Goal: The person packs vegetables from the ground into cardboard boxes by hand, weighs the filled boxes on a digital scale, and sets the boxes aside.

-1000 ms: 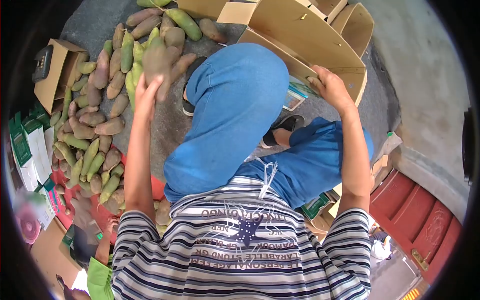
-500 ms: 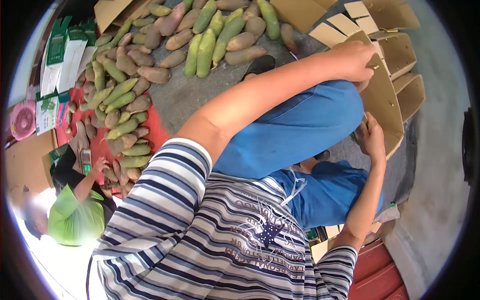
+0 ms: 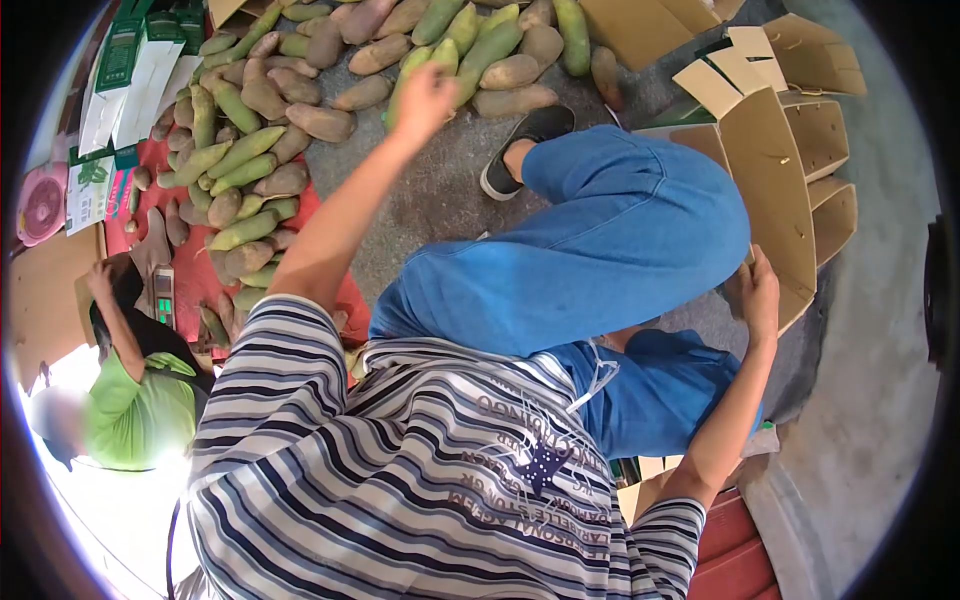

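Note:
My left hand (image 3: 424,104) is over the pile with its fingers curled at a long green radish (image 3: 405,78); the hand hides part of it. Other green radishes (image 3: 488,58) and brown, soil-coated roots (image 3: 512,72) lie close by. At the right, my right hand (image 3: 762,292) grips the near edge of an open cardboard box (image 3: 765,165). My bent knee hides part of that box, so its contents cannot be made out.
More open boxes (image 3: 818,135) stand behind at the right. A red mat (image 3: 330,275) lies under part of the pile. A co-worker in a green top (image 3: 140,415) sits at the left near a scale (image 3: 163,296). Flat green-and-white cartons (image 3: 125,75) are stacked at the upper left.
My left hand has left the box and swung left to the radishes. My right hand stays at the box edge. The co-worker's hand has moved away from the roots.

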Action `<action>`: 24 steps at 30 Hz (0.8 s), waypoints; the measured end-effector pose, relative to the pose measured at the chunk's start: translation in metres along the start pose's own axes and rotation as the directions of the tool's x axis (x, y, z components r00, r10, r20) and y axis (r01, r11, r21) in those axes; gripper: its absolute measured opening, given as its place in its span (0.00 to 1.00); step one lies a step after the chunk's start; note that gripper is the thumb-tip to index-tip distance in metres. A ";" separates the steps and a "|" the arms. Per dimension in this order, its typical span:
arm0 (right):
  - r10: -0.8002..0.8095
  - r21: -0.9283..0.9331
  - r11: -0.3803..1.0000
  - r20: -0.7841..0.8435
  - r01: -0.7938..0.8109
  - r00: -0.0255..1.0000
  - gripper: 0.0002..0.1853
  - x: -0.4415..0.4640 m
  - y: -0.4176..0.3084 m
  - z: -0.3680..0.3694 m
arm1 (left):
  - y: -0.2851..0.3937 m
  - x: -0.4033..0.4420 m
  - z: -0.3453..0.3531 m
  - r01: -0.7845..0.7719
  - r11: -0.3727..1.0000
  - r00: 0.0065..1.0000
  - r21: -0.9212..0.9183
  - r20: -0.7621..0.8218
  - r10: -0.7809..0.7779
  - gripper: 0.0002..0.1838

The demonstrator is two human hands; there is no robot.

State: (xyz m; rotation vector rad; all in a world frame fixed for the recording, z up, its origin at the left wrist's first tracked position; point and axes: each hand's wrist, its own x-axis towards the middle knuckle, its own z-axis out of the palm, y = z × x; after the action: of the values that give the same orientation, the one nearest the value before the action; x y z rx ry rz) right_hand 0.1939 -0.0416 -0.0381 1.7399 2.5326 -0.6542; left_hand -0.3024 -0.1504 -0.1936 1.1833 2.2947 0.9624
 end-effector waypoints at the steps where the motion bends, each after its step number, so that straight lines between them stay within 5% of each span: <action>1: -0.003 -0.006 1.000 0.001 0.003 1.000 0.16 0.000 -0.004 -0.002 | -0.039 0.004 -0.008 0.056 0.996 0.995 -0.068 -0.080 -0.061 0.17; 4: 0.008 -0.017 1.000 -0.004 -0.008 1.000 0.17 0.000 -0.005 -0.001 | -0.187 0.012 -0.019 0.198 0.976 0.913 -0.088 -0.346 -0.216 0.21; 7: -0.009 -0.035 0.999 -0.026 0.009 1.000 0.17 0.000 0.026 0.009 | -0.247 -0.005 -0.050 0.555 0.830 0.759 0.062 -0.447 -0.474 0.25; 8: -0.019 -0.044 0.999 -0.037 0.017 0.999 0.18 0.000 0.034 0.011 | -0.264 -0.007 -0.056 0.679 0.734 0.672 -0.007 -0.395 -0.626 0.27; 11: 0.150 0.008 0.989 0.045 -0.150 0.988 0.19 -0.003 0.035 0.011 | -0.277 -0.015 -0.063 0.713 0.582 0.542 -0.392 -0.218 -0.811 0.35; 15: 0.105 0.024 0.994 0.062 -0.107 0.992 0.19 -0.003 0.031 0.008 | -0.287 -0.008 -0.067 0.708 0.487 0.519 -0.511 -0.091 -0.850 0.46; 20: 0.179 0.018 0.983 0.133 -0.183 0.975 0.19 -0.001 0.005 -0.003 | -0.293 0.004 -0.057 0.836 0.289 0.344 -0.466 0.037 -0.938 0.54; 24: 0.056 -0.008 0.998 0.016 -0.056 0.998 0.18 -0.004 0.046 0.007 | -0.292 0.016 -0.045 0.827 0.160 0.228 -0.539 0.061 -0.972 0.56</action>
State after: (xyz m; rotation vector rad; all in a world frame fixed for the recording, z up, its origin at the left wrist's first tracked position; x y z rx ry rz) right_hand 0.2354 -0.0341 -0.0588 1.7883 2.4626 -0.6531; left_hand -0.5017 -0.2749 -0.3737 -0.7221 2.1257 1.0454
